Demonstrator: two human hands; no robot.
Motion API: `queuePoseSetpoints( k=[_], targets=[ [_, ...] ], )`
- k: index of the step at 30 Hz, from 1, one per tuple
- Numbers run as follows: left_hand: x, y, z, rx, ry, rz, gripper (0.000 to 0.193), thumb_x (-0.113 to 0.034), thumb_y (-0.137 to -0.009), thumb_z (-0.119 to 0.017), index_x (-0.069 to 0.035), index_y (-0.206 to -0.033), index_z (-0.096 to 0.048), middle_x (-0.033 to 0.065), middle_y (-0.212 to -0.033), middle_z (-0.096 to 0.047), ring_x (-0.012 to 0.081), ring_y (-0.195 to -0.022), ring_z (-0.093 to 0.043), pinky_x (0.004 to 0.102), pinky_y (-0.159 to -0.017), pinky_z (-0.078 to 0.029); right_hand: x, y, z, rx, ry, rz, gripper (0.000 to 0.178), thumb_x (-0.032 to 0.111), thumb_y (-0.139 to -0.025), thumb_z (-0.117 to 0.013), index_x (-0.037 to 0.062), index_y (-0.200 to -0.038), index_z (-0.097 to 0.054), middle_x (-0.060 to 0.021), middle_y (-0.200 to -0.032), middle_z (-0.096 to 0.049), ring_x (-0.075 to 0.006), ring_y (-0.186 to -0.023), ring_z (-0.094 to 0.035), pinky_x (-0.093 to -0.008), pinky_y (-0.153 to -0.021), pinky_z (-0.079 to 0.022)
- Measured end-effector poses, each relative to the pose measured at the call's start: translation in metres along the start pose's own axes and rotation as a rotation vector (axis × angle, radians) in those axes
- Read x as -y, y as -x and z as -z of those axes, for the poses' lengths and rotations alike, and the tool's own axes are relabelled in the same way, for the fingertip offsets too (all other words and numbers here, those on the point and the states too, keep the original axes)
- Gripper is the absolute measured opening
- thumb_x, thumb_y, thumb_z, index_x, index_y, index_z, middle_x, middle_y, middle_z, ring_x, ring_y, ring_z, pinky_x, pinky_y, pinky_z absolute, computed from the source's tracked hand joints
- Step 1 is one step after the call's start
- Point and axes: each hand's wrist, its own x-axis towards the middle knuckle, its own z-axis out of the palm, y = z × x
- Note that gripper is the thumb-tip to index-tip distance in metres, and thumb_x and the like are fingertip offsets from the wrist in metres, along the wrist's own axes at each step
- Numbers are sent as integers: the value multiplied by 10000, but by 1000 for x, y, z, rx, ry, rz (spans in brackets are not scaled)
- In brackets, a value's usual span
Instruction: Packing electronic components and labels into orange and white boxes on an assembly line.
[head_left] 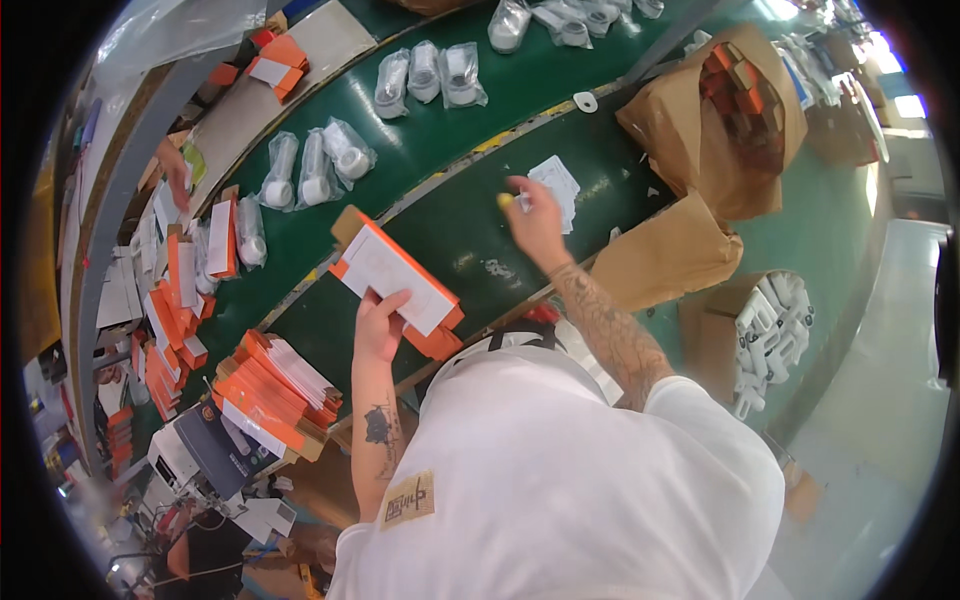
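Observation:
My left hand [380, 325] grips an orange and white carton [395, 278], thumb on its white face. The carton lies tilted over the green bench, with a brown cardboard flap standing out at its far end. My right hand [540, 225] is bent beside a small spread of white paper sheets [556, 185]. A yellow cover [505, 201] shows at a fingertip, and a small whitish thing sits between the curled fingers, too small to name. Near my left forearm stands a stack of flat orange cartons [270, 385].
Bagged white devices [425, 72] lie in groups on the green conveyor belt [350, 105]. At the right stand a large brown paper bag [680, 120] of orange pieces and a box of white plastic parts [770, 335]. Another person's hand [174, 172] reaches in at the left, above orange cartons.

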Motion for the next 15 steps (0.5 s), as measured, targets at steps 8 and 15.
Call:
queuePoseSetpoints(
  k=[8,15],
  targets=[
    [32,-8,13,-110,-531,-163,917,100,-659,-718,-8,-1437,-243,125,-1283,-501,256,-1138,-554,380,-981,-463,-132,4,26,8,744,126,261,136,-746,-642,176,-988,-731,-56,-1299,-553,-313,-1204,-429,-518,-922,-352],
    [58,-25,13,-262,-940,-312,947,6,-626,-747,-17,-1439,-261,193,-1328,-499,306,-1197,-532,363,-1006,-429,35,-23,12,-16,-201,-32,177,47,-756,-687,52,-931,-718,-94,-898,-652,-250,-790,-612,-352,-704,-495]
  ],
)
